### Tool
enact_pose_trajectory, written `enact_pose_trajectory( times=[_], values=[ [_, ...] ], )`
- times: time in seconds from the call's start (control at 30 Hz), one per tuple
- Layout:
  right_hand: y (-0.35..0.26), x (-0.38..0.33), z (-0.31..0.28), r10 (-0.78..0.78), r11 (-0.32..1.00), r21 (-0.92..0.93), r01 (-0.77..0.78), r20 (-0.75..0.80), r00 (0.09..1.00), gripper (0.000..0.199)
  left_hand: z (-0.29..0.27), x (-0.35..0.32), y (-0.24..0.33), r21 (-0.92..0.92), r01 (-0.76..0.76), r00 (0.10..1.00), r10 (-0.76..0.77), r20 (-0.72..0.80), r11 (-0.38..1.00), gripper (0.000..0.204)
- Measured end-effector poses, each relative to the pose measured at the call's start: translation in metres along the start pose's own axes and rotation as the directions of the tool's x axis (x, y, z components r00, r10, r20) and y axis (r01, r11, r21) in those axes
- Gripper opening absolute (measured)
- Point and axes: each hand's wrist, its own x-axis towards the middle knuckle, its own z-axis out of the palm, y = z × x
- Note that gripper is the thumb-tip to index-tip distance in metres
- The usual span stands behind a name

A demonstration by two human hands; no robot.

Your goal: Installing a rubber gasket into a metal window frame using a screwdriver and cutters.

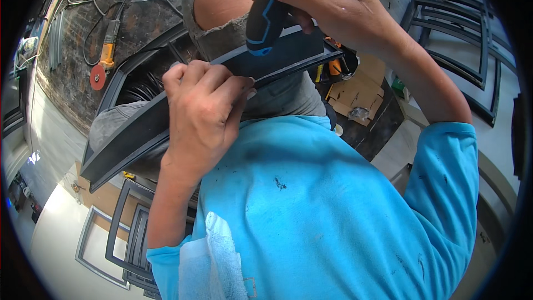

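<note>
An angle grinder (pixel 104 58) with an orange body and a red disc lies left of and above the frame (pixel 166 116), on rough dark ground, its black cable looping away beyond it. The frame is a long dark metal profile, flat-faced and matte, with a raised lip; it runs from lower left up to the right across the person's lap, resting on knees in torn grey jeans.

The left hand (pixel 202 111) sits at the middle of the frame, fingers curled and clenched over its upper edge, thumb pressed toward the lip.

To the right, at the frame's upper end, the right hand (pixel 319 0) wraps tightly around the handle of a driver (pixel 265 22), a smooth black plastic tool with blue trim. Its lower end meets the frame's face; the tip is hidden.

Below the frame, pale and dark rectangular frames (pixel 119 233) lie flat on a light floor.

Right of the frame's upper end lie crumpled brown cardboard boxes (pixel 355 91) and an orange-and-black object that is partly hidden. Farther right, more dark frames (pixel 463 39) of slim bars are stacked, curved by the lens.
</note>
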Motion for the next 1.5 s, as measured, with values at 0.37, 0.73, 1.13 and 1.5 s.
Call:
enact_pose_trajectory(
  times=[0.37, 0.73, 1.13, 1.5],
  values=[
    [0.034, -0.007, -0.013, 0.056, 0.985, 0.156, -0.072, 0.104, 0.993, 0.027, -0.006, 0.012, 0.003, -0.171, 0.04, 0.996, -0.026, 0.083, 0.984, 0.012],
    [0.029, -0.008, -0.008, 0.116, 0.987, -0.123, -0.103, 0.102, 0.988, 0.028, 0.001, 0.001, 0.019, 0.073, 0.033, 0.998, -0.037, 0.053, 0.997, 0.025],
    [0.007, 0.003, -0.01, -0.179, 0.981, -0.085, 0.174, -0.052, 0.983, 0.02, 0.032, -0.02, 0.009, 0.133, -0.046, 0.973, 0.074, -0.217, 0.99, 0.027],
    [0.026, 0.001, 0.011, -0.209, 0.956, -0.215, 0.201, -0.012, 0.978, 0.021, 0.031, -0.021, 0.006, 0.081, -0.016, 0.973, 0.034, -0.227, 0.997, 0.019]
  ],
)
